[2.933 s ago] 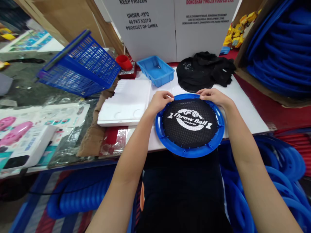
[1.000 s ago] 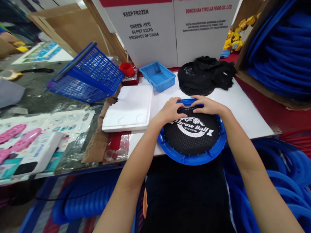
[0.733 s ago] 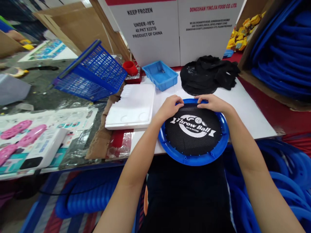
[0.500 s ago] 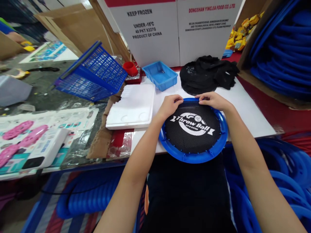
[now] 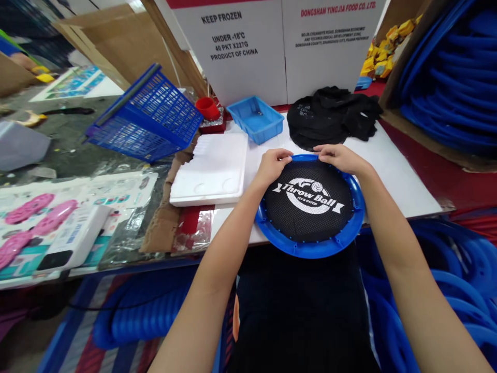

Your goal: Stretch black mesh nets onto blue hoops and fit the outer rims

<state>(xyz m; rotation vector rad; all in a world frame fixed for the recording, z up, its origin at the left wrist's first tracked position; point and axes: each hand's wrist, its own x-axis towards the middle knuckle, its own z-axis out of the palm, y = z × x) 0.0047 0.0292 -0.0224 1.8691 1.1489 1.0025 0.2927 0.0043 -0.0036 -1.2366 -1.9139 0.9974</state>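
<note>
A blue plastic ring (image 5: 310,249) lies at the table's near edge, partly over my lap. Across it is a round black mesh (image 5: 298,225) printed "Throw Ball", with small blue pegs showing around its border. At the far-left part of the rim, my left hand (image 5: 273,165) pinches the mesh edge. My right hand (image 5: 339,158) does the same just to the right, its fingertips closed at the far rim. A short stretch of blue rim shows between the two hands. The fingertips partly cover the mesh edge.
Beyond the ring are a light-blue tray (image 5: 259,119) and a heap of black mesh pieces (image 5: 330,116). White foam (image 5: 212,171) and a blue basket (image 5: 145,116) stand left. A white carton (image 5: 248,72) closes off the back. More blue rings (image 5: 446,67) fill a box at right.
Both hands stay at the far rim with only slight finger movement. The ring sits almost as before, shifted very slightly in view.
</note>
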